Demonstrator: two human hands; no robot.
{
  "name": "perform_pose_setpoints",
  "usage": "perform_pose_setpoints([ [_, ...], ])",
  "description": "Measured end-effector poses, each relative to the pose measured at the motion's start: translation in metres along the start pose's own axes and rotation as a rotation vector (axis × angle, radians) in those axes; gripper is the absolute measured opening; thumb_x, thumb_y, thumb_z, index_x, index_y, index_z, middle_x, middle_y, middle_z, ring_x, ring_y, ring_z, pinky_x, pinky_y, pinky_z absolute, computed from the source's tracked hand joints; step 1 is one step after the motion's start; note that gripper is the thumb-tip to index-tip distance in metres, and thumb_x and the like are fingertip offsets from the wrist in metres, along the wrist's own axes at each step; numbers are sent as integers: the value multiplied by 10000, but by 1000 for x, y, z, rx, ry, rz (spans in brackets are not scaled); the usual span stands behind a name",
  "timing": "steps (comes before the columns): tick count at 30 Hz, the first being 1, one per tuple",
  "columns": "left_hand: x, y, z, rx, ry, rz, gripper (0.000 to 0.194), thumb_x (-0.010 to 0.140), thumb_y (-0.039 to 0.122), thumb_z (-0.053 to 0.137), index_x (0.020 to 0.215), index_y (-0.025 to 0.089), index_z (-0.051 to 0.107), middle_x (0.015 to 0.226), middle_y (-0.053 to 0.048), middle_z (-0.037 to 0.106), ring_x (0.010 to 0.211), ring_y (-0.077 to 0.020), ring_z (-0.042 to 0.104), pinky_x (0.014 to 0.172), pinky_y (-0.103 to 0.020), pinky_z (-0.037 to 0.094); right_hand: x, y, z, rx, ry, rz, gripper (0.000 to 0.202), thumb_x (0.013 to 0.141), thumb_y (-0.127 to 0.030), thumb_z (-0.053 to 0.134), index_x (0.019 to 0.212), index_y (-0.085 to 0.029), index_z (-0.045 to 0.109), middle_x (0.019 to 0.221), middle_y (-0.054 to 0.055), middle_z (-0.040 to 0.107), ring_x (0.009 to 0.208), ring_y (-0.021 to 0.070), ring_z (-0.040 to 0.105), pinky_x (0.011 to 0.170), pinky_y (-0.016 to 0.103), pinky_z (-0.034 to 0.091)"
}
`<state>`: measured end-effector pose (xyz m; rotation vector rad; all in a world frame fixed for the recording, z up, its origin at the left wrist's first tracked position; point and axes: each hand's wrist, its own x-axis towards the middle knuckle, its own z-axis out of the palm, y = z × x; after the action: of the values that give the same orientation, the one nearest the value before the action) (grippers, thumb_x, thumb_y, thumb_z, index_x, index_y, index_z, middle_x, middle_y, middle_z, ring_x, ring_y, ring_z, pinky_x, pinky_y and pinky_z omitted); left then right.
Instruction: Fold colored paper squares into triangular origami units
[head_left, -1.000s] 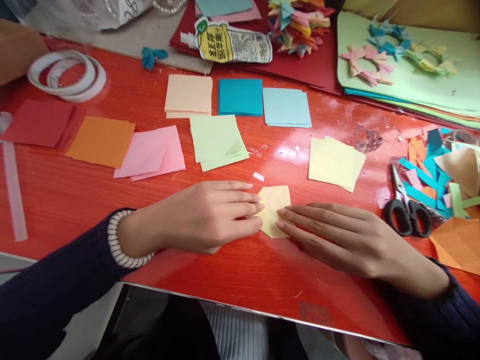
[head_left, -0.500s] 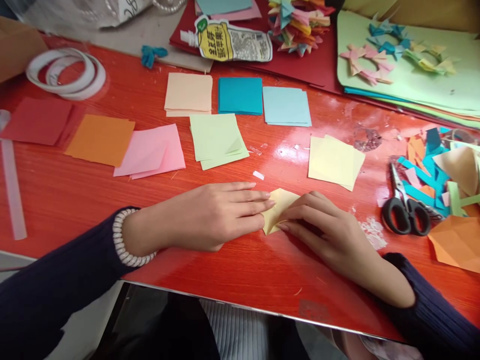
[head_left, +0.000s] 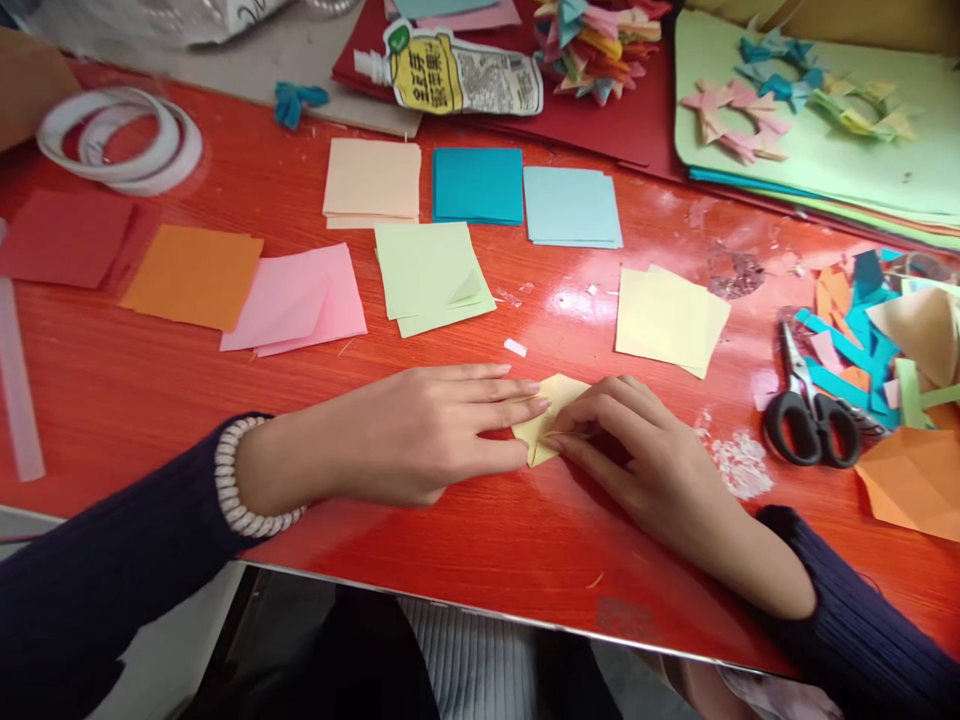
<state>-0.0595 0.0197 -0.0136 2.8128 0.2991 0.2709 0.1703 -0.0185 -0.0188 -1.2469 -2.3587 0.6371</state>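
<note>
A small pale yellow paper point(head_left: 549, 408) with folds in it lies on the red table point(head_left: 480, 560), between my two hands. My left hand point(head_left: 409, 435) lies flat, fingers stretched out, with its fingertips on the paper's left side. My right hand point(head_left: 649, 450) pinches a flap of the paper between thumb and index finger, covering its right part. Behind my right hand is a stack of pale yellow squares point(head_left: 664, 318).
Paper stacks in green point(head_left: 429, 272), pink point(head_left: 300, 300), orange point(head_left: 193, 275) and other colours stand behind my hands. Black-handled scissors point(head_left: 810, 420) lie right, beside paper scraps point(head_left: 862, 335). Tape rolls point(head_left: 120, 140) are at back left, a pouch point(head_left: 465, 75) at the back.
My right thumb and index finger have shifted slightly left over the yellow paper, with the flap between them. My left hand stays nearly where it was. The view has shifted slightly.
</note>
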Motion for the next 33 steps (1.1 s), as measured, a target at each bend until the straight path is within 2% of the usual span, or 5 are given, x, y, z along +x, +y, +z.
perform_pose_setpoints([
  [9,0,3,-1,20,18,6,508,735,-25,405,1204,128,525,1309,-182,502,1291,-231,399,1092,-413,335,-1,0,3,22,12,70,108,850,-177,554,833,-191,449,810,32,521,734,152,494,637,284,435],
  [23,1,6,0,68,42,6,408,830,46,383,1167,148,588,1284,-179,525,1238,-233,468,1065,-431,361,1,5,-1,-81,72,113,194,837,-203,568,753,-211,392,752,19,462,665,149,459,590,284,421],
  [26,1,5,-2,31,25,-1,407,822,47,398,1165,156,588,1335,-176,473,1271,-238,428,1075,-448,341,1,14,-8,-162,68,9,60,853,-210,547,867,-191,491,896,73,527,823,195,509,719,340,456],
  [30,-1,0,-5,12,61,5,339,825,66,426,1076,167,631,1334,-132,491,1279,-244,418,1088,-464,323,0,23,-16,-215,-63,-286,259,882,-160,500,1138,-190,523,1195,100,548,1135,236,468,929,400,399],
  [33,-1,-1,-5,90,113,6,274,845,70,416,974,130,650,1297,-116,532,1239,-244,462,1080,-445,348,-3,24,-20,-212,-86,-371,312,850,-224,574,1155,-171,540,1127,92,599,1057,226,520,884,393,423],
])
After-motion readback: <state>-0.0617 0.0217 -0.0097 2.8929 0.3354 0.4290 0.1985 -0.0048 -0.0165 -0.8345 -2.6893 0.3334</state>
